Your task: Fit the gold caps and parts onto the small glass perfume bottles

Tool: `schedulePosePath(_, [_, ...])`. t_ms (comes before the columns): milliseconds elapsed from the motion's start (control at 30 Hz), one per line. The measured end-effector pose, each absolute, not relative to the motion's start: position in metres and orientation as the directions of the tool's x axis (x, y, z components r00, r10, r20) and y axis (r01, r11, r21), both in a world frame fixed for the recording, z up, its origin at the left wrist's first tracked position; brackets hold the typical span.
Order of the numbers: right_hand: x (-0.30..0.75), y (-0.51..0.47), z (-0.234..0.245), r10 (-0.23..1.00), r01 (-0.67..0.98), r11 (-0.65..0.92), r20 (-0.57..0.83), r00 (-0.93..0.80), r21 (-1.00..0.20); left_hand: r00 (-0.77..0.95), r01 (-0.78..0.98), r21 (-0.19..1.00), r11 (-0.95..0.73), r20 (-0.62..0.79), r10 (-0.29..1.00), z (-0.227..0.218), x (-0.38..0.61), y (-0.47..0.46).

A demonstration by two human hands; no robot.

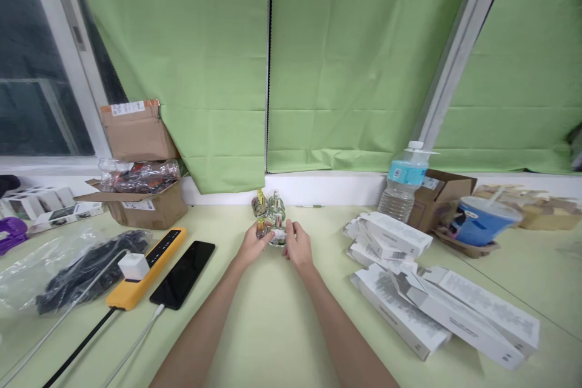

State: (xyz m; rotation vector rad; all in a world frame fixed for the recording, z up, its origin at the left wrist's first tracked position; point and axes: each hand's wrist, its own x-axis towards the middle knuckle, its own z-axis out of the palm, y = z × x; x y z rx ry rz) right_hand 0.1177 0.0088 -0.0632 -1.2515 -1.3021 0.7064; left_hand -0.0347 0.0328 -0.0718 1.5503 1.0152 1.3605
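Note:
Several small glass perfume bottles stand close together on the pale table near the wall. At the front is a clear perfume bottle with a silver-coloured neck, between my two hands. My left hand curls around a gold-topped perfume bottle, its thumb reaching toward the clear one. My right hand is closed at the right side of the clear bottle, with its fingertips partly hidden. Just behind stand another gold-topped bottle and a second clear bottle.
White flattened cartons lie at the right, before a water bottle and a blue cup. Leftward are a black phone, a yellow power strip with cables, and an open cardboard box. Green curtains hang behind.

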Motion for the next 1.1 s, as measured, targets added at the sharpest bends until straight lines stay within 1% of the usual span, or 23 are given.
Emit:
schedulePosePath(133, [0.116, 0.008, -0.063, 0.925, 0.275, 0.271, 0.329, 0.191, -0.923, 0.094, 0.025, 0.944, -0.330, 0.326, 0.941, -0.069, -0.034, 0.032])
schedulePosePath(333, [0.116, 0.009, -0.062, 0.882, 0.367, 0.356, 0.439, 0.173, -0.859, 0.093, 0.030, 0.944, -0.329, 0.325, 0.941, -0.067, -0.033, 0.030])
schedulePosePath(567, [0.116, 0.010, -0.063, 0.874, 0.374, 0.366, 0.452, 0.175, -0.852, 0.107, 0.040, 0.937, -0.346, 0.341, 0.934, -0.070, -0.032, 0.032])
schedulePosePath(633, [0.116, 0.010, -0.064, 0.886, 0.356, 0.363, 0.437, 0.155, -0.861, 0.113, 0.037, 0.935, -0.352, 0.346, 0.931, -0.070, -0.033, 0.032])
schedulePosePath(800, [0.113, 0.012, -0.067, 0.939, 0.268, 0.302, 0.334, 0.084, -0.915, 0.142, 0.048, 0.925, -0.376, 0.367, 0.919, -0.067, -0.034, 0.027])
schedulePosePath(967, [0.116, 0.017, -0.071, 0.924, 0.179, 0.369, 0.381, 0.037, -0.912, 0.196, -0.003, 0.915, -0.404, 0.397, 0.897, -0.065, -0.033, 0.022])
schedulePosePath(1100, [0.119, 0.022, -0.073, 0.947, 0.100, 0.315, 0.320, 0.032, -0.944, 0.194, -0.051, 0.931, -0.362, 0.364, 0.911, -0.068, -0.031, 0.024])
